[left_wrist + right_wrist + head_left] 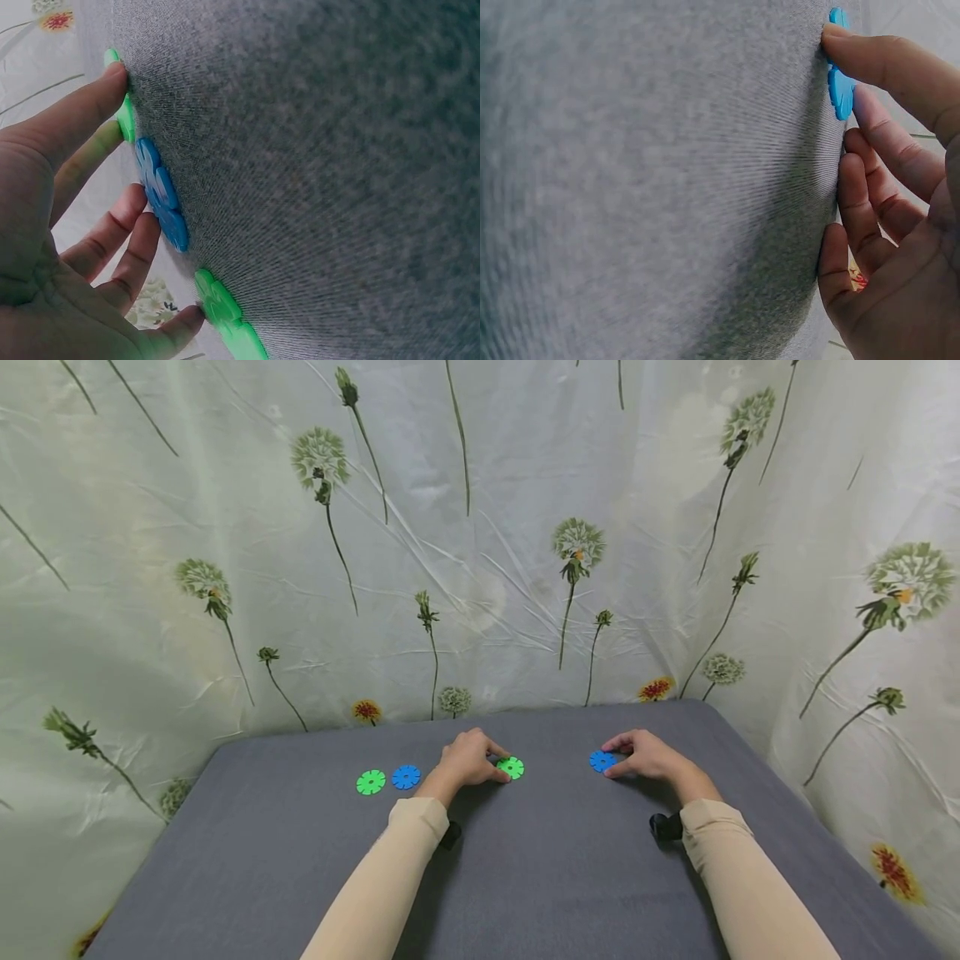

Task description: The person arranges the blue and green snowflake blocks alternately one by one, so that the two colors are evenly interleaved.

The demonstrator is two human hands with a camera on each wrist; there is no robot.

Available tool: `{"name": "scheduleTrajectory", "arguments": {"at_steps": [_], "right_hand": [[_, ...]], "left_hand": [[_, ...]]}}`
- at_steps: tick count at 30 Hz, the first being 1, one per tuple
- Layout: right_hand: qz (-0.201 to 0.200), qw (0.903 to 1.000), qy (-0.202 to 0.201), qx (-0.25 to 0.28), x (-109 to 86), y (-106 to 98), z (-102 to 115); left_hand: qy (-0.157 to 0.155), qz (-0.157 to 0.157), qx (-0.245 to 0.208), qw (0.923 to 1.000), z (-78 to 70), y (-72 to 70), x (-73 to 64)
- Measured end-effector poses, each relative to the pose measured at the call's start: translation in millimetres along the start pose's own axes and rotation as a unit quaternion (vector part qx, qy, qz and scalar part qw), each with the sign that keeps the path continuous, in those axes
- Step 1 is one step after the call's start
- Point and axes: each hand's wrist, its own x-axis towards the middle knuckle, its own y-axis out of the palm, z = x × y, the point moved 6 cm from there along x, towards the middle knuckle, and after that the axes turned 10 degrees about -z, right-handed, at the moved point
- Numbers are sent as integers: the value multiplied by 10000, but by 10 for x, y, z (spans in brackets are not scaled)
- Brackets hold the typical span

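Near the middle of the table, my left hand [468, 758] pinches a flat green notched disc [513, 767] between thumb and index finger. In the left wrist view that green disc [126, 118] sits at the thumb tip. The other fingers spread close to a blue disc [161, 195] and a second green disc [229, 315]. Farther right, my right hand [647, 755] holds a blue notched disc [602, 761] by its edges, thumb on the near side. The right wrist view shows this blue disc [841, 90] between thumb and index finger, low at the cloth.
Left of my left hand, a blue disc [406, 777] and a green disc [371, 782] lie side by side. Grey cloth covers the table [555, 860]. A dandelion-print curtain [495, 552] hangs behind its back edge and along the sides.
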Motion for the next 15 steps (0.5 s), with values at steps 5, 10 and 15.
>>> {"name": "scheduleTrajectory", "arguments": {"at_steps": [5,10,15], "right_hand": [[14,10000,3,-24,9,7,-1],[34,10000,7,-3,-4,16,6],[28,9998,-21,185,-12,37,2]], "left_hand": [[-33,-27,-27,10000,-1,-3,-4],[-82,-14,-37,10000,-14,-6,-5],[-90,0,27,10000,-22,3,4]]}}
